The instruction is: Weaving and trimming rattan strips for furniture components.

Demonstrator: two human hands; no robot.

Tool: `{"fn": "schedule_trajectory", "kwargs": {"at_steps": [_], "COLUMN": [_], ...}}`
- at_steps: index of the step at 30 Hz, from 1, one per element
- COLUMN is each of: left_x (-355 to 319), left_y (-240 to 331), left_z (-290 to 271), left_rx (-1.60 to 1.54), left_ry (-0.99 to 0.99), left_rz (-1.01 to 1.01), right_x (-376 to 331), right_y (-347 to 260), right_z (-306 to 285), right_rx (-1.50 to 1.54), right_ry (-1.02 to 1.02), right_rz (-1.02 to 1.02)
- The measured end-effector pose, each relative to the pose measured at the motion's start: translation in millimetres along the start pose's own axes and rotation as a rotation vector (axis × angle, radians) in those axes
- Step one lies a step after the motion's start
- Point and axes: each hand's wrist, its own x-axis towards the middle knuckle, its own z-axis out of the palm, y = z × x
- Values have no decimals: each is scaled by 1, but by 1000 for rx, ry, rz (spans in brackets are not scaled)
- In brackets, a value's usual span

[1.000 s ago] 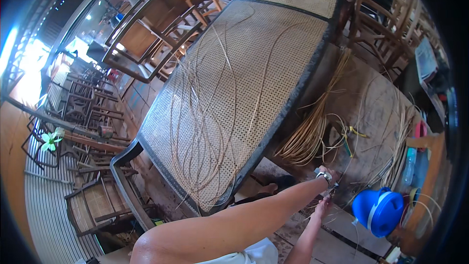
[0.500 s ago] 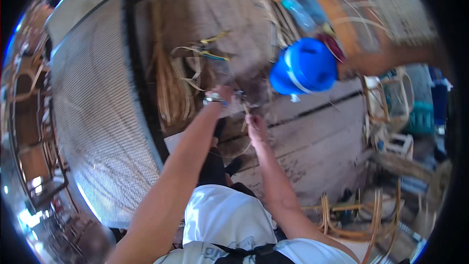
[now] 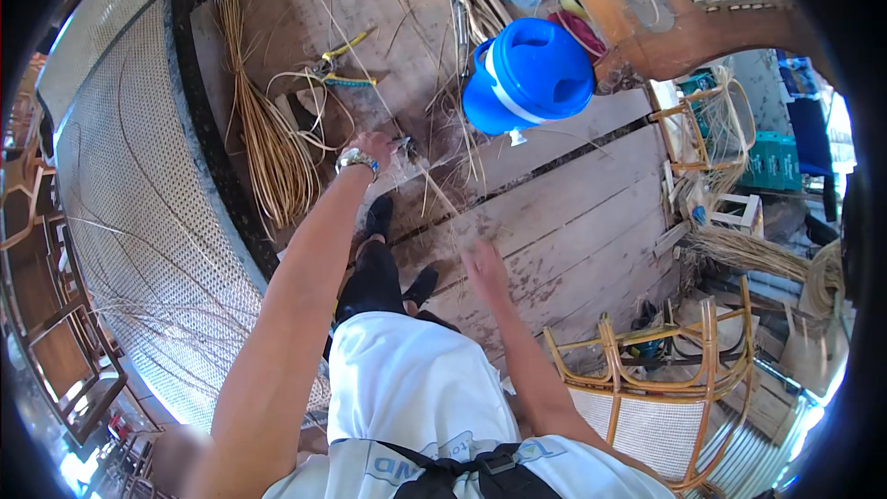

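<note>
Left hand [image 3: 372, 150]: just left of frame centre, beside a small metal tool [image 3: 404, 145]; we cannot tell whether its fingers grip.
Right hand [image 3: 486, 270]: just below centre, blurred; we cannot tell its fingers' state.
Cane strand [image 3: 436, 187]: slanting near centre, between our hands.
Blue jug [image 3: 543, 55]: upper right of centre.

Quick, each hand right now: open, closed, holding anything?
Left hand: at a small metal tool; grip can't be told.
Right hand: blurred; can't be told.
</note>
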Motion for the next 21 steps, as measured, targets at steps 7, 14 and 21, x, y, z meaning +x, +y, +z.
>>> {"fn": "schedule_trajectory", "kwargs": {"at_steps": [7, 14, 21], "left_x": [4, 7, -5], "left_y": [-9, -19, -7], "left_z": [14, 27, 5], "left_rx": [11, 15, 6], "left_ry": [3, -12, -21], "left_rz": [-64, -69, -82], "right_x": [131, 148, 133], "right_y": [-86, -116, -68], "right_z": [69, 71, 88], "right_rx": [557, 43, 174], "right_ry": [47, 80, 168], "right_rz": [6, 46, -102]}}
